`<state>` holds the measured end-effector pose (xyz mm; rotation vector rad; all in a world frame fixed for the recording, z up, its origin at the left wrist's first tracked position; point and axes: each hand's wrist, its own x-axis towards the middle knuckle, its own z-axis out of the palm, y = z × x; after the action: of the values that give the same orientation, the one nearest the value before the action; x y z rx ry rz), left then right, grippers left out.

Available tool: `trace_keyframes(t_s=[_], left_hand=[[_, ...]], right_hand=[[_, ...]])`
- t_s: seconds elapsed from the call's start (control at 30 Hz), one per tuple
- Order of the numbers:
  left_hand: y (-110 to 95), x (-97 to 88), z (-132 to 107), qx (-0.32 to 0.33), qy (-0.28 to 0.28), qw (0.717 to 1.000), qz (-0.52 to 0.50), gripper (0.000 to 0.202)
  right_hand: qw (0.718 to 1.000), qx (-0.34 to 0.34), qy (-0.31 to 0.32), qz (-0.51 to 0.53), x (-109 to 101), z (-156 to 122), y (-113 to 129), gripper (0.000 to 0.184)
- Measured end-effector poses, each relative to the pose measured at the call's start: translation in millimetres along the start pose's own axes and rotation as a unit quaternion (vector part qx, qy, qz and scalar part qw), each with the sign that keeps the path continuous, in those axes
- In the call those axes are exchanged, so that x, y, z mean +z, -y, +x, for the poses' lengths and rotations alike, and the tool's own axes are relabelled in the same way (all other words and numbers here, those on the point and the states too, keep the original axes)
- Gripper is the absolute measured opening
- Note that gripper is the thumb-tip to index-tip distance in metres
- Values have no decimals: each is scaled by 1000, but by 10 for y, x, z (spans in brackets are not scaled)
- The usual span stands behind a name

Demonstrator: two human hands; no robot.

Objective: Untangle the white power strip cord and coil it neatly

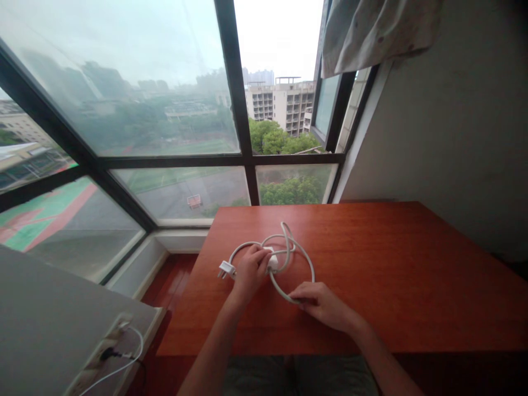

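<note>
A white power cord (309, 263) lies in loose loops near the front of the wooden table (396, 264). At its left end a white plug (226, 269) rests with its prongs pointing left. My left hand (251, 270) is closed, thumb and fingers pinching the cord beside a white block (273, 260). That block is partly hidden by my fingers and the cord, so its exact kind is unclear. Lower right, my right hand (324, 303) pinches a front stretch of the same cord. One loop stands up a little off the table behind the block.
Dark-framed windows (243, 159) rise beyond the table, with one pane open at the right. A curtain (371, 33) hangs at upper right beside a grey wall. Wall sockets (103, 352) with plugged-in cables are at lower left. The table's left edge drops to a red floor (177, 275).
</note>
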<state>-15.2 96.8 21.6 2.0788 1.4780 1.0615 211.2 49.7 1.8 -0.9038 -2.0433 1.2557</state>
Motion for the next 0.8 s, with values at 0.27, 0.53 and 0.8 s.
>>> trace_keyframes(t_s=[0.27, 0.53, 0.8], left_hand=[[66, -46, 43, -11, 34, 999, -18, 25], [126, 13, -28, -1, 82, 997, -9, 22], [189, 117, -232, -19, 128, 988, 85, 22]], right_hand=[[997, 7, 67, 27, -237, -110, 84, 25], [984, 4, 9, -177, -529, -339, -144, 41], [942, -6, -128, -310, -1167, -372, -908, 33]])
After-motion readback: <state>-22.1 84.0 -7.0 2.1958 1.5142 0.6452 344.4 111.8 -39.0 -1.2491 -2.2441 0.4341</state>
